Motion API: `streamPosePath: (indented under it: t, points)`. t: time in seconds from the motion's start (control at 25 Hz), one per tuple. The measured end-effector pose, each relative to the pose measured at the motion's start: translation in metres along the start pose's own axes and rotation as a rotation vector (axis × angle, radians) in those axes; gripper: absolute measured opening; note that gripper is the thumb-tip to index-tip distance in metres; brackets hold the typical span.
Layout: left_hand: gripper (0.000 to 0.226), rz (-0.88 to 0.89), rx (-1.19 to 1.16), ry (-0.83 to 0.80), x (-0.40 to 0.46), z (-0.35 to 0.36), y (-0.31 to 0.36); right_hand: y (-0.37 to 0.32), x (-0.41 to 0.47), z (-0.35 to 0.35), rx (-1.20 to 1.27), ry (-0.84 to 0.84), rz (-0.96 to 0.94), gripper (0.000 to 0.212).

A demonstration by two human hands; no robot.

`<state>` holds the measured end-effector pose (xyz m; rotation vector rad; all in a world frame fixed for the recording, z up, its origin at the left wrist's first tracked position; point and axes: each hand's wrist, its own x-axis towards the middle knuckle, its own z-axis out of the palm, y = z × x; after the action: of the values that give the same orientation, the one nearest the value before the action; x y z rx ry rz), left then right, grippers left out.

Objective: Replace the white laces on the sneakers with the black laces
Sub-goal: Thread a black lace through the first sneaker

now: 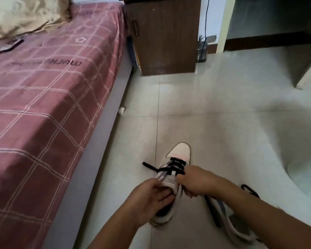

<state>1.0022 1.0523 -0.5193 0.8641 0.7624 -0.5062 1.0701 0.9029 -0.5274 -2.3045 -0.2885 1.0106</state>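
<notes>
Black laces point(176, 166) cross the sneaker point(176, 159); the left hand point(151, 200) grips its opening, the right hand point(196, 182) seems to pinch its side, fingers blurred

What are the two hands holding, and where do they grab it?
Both hold the sneaker. The left hand grips its opening, fingers tucked inside. The right hand grips its side beside the black lace.

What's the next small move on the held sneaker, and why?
Probably draw the loose lace end across and thread it through the next open eyelet. The black lace crosses only the rows nearer the toe of the sneaker. The left hand steadies the collar, and the right hand grips beside the lacing.
</notes>
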Motion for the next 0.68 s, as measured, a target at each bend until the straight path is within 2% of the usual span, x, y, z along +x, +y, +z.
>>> streamPosePath:
  t: [0.16,0.28,0.36,0.44,0.52,0.6,0.68]
  points:
    - [0.020,-0.177,0.074,0.118,0.022,-0.044,-0.038,0.030,0.028,0.062,-0.018,-0.199,0.133,0.042]
    - [0.020,-0.285,0.139,0.135,0.041,-0.068,-0.064,0.045,0.043,0.097,-0.245,-0.231,0.155,0.035]
    - [0.018,-0.366,0.420,0.142,0.055,-0.078,-0.068,0.056,0.050,0.109,-0.450,-0.212,0.141,0.027]
    - [0.019,-0.266,0.940,0.219,0.076,-0.087,-0.065,0.066,0.050,0.110,-0.482,-0.153,0.134,0.031]
    - [0.025,0.055,1.371,0.273,0.100,-0.087,-0.064,0.076,0.052,0.103,-0.313,-0.146,0.102,0.033]
    - [0.037,0.246,1.505,0.179,0.118,-0.079,-0.064,0.084,0.052,0.094,-0.127,-0.168,0.110,0.041]
    - [0.041,0.246,1.563,0.105,0.133,-0.072,-0.064,0.092,0.054,0.080,-0.050,-0.172,0.121,0.040]
